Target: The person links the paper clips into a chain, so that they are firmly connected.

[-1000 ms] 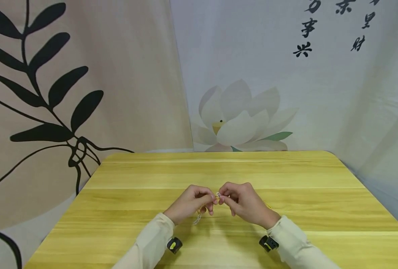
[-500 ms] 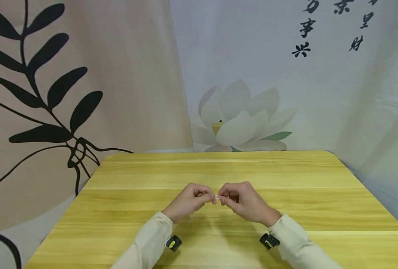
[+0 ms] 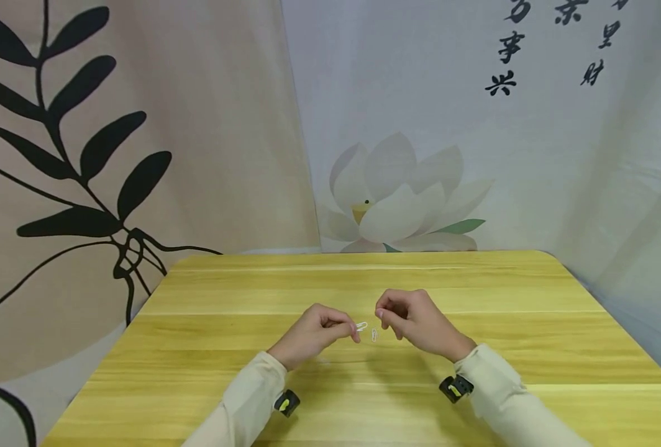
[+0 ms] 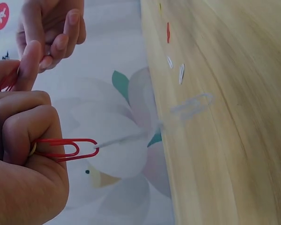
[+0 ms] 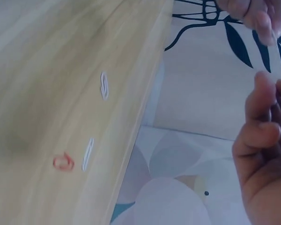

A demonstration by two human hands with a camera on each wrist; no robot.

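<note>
My left hand [image 3: 316,334] pinches a chain of paper clips; a white paper clip [image 3: 362,326] sticks out past its fingertips. In the left wrist view, a red paper clip [image 4: 68,149] comes out of the curled fingers, with a hint of yellow at its inner end. Linked below it, pale clips hang blurred, the last white paper clip [image 4: 193,108] in front of the table. Set apart to the right, my right hand [image 3: 420,320] has loosely bent fingers, with nothing visible between them. Below its fingertips lies another white paper clip [image 3: 374,335].
On the wooden table [image 3: 241,279] lie loose paper clips. The right wrist view has two white clips, one a white clip [image 5: 104,86], and a red clip [image 5: 63,162]. A printed curtain [image 3: 224,136] hangs behind the table's far edge.
My right hand has left the left fingertips and moved up and right, letting go of the white paper clip. The left hand has barely moved. A loose white clip on the table has come into sight.
</note>
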